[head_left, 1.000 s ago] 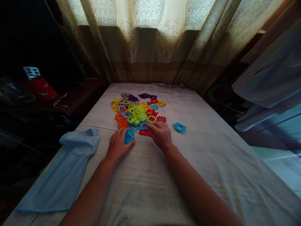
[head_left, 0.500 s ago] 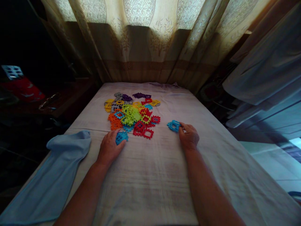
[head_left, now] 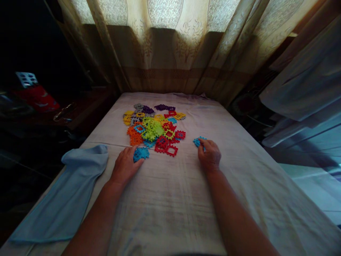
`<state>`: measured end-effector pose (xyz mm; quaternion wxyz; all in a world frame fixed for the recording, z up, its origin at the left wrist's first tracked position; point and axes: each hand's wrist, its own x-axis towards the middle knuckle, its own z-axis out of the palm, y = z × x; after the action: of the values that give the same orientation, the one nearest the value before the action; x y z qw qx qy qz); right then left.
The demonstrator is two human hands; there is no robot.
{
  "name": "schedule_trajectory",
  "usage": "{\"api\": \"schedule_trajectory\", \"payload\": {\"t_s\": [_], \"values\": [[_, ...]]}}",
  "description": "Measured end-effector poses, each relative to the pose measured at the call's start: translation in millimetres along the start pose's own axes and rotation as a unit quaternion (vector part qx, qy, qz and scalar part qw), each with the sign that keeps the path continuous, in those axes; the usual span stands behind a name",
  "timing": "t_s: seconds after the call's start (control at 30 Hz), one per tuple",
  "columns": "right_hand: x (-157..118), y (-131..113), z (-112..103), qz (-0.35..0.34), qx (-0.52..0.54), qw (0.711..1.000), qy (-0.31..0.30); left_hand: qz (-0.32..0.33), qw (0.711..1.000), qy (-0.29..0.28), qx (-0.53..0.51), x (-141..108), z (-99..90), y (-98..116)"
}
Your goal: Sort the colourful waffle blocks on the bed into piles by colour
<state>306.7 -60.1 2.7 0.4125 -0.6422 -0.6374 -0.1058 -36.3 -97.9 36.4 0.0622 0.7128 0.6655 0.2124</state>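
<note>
Blue notched plastic pieces (head_left: 141,153) lie at the near left of a colourful pile, with the fingers and thumb of my left hand (head_left: 125,164) around their left side. To the right of the pile, my right hand (head_left: 210,153) pinches another blue piece (head_left: 197,142) between thumb and fingers, which cover part of it. Between my hands, the pile holds light green pieces (head_left: 152,130), red pieces (head_left: 162,143), orange pieces (head_left: 135,138), yellow pieces (head_left: 128,117), grey pieces and purple pieces (head_left: 161,107).
Everything lies on a pale cloth-covered surface (head_left: 170,206). A light blue cloth (head_left: 77,192) is spread at the left edge. Curtains (head_left: 176,53) hang behind. Dark furniture with a red item (head_left: 39,99) stands at the left, and hanging fabric (head_left: 303,81) is at the right.
The view has shifted slightly, moving the scene rightward. My right hand has moved a little left over its blue piece, covering more of it. My left hand stays at its blue pieces.
</note>
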Motion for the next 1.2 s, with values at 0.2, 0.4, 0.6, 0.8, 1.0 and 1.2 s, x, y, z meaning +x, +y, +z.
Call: {"api": "schedule_trajectory", "payload": {"t_s": [0.2,0.4,0.6,0.8,1.0,1.2], "values": [[-13.3,-72.3,3.4,-0.081,0.163,0.978,-0.101,0.095,0.989,0.058,-0.095,-2.2,9.0,11.9],[-34.6,-116.7,15.1,0.055,0.339,0.907,-0.243,0.182,0.974,0.06,-0.119,-11.7,29.6,29.8],[-28.9,-105.6,25.0,0.126,0.412,0.87,-0.239,0.192,0.975,0.058,-0.09,-9.0,31.5,25.6],[6.0,-24.7,5.3,0.195,0.262,0.944,-0.058,0.032,0.998,0.034,0.041,1.3,15.0,5.1],[11.0,25.3,-5.2,0.258,0.136,0.957,-0.002,-0.014,0.997,-0.02,0.075,1.1,7.2,4.4],[8.2,29.9,-6.8,0.238,0.038,0.971,-0.01,-0.014,0.997,-0.017,0.069,0.3,7.6,6.5]]}}
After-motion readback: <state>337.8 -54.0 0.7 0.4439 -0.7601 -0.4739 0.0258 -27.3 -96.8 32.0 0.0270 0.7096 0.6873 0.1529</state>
